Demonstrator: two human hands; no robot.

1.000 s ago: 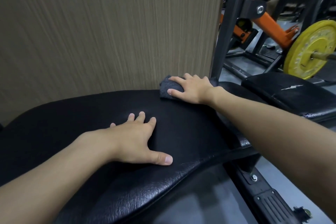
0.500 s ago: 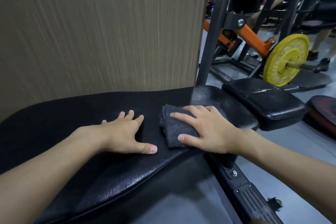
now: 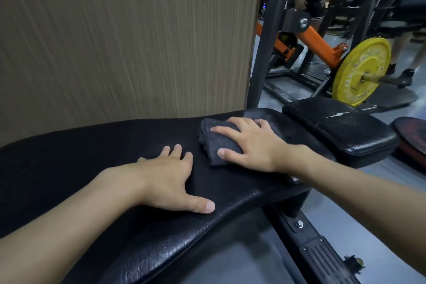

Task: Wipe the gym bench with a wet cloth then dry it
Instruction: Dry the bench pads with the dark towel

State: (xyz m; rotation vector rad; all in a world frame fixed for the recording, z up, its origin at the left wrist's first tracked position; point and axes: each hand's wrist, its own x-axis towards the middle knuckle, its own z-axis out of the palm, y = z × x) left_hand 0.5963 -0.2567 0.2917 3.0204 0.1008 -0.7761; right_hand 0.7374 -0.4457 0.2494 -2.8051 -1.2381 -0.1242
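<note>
The black padded gym bench [image 3: 92,163] runs from the left edge to the centre right. A folded dark grey cloth [image 3: 215,143] lies on its right part. My right hand [image 3: 251,145] presses flat on the cloth, fingers spread over it and pointing left. My left hand [image 3: 170,180] rests flat on the bench pad just left of the cloth, fingers apart, holding nothing.
A wood-grain wall panel [image 3: 124,37] stands right behind the bench. A second black seat pad [image 3: 341,127] sits at the right, with a dark upright post [image 3: 265,37], an orange machine arm [image 3: 320,44] and a yellow weight plate [image 3: 362,71] beyond. A person stands in the background.
My right hand has drawn the cloth from the bench's far edge toward me, then slid it a little back away from me. My left hand stays planted on the pad.
</note>
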